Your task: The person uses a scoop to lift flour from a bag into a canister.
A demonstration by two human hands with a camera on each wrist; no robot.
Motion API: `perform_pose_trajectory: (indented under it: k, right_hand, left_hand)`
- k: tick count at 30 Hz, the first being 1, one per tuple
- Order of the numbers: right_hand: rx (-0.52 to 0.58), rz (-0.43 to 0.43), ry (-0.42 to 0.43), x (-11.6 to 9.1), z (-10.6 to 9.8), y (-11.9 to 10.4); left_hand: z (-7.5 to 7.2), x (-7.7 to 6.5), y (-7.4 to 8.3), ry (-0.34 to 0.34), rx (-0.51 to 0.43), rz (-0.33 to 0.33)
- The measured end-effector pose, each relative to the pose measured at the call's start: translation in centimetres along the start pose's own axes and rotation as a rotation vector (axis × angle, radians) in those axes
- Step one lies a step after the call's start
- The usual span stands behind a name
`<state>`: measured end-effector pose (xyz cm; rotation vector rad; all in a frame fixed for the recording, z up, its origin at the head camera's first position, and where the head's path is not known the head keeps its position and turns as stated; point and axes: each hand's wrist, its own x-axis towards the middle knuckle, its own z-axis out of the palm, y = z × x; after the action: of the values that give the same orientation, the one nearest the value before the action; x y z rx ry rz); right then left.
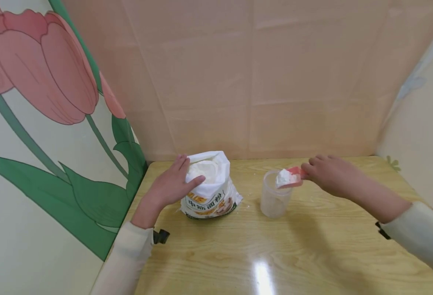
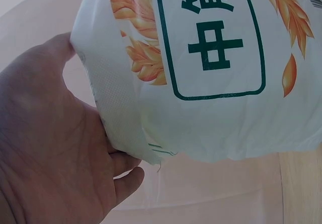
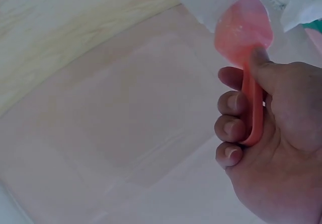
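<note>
An opened white flour bag (image 1: 209,196) stands on the left part of the table, its rim rolled back and white flour (image 1: 204,171) inside. My left hand (image 1: 172,180) holds the bag's left edge, thumb across the front of the mouth and fingers along the far side; some fingers are hidden behind the bag in the left wrist view. My right hand (image 1: 325,174) grips the handle of a pink scoop (image 1: 296,176) heaped with flour. The scoop's tip overlaps the mouth of a clear plastic cup (image 1: 273,200) in the head view, level with its rim.
The wooden table (image 1: 209,254) carries small white specks between bag and cup. A pinkish sheet (image 1: 253,82) hangs behind it. Walls flank both sides, the left one painted with tulips (image 1: 50,69).
</note>
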<state>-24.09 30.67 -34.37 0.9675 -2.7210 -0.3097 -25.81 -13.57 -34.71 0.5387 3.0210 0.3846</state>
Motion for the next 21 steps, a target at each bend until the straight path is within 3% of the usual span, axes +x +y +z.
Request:
perform_pose_trajectory:
  k: [12,21]
  right_hand:
    - [-0.114,-0.067,-0.074,2.5,-2.6,-1.5]
    - [-0.236,-0.105,0.011,3.3,-3.5,-2.3]
  left_hand:
    - [0.2,0.1,-0.2,-0.003,0.0,-0.001]
    - [0.0,0.1,0.0,0.009,-0.001,0.013]
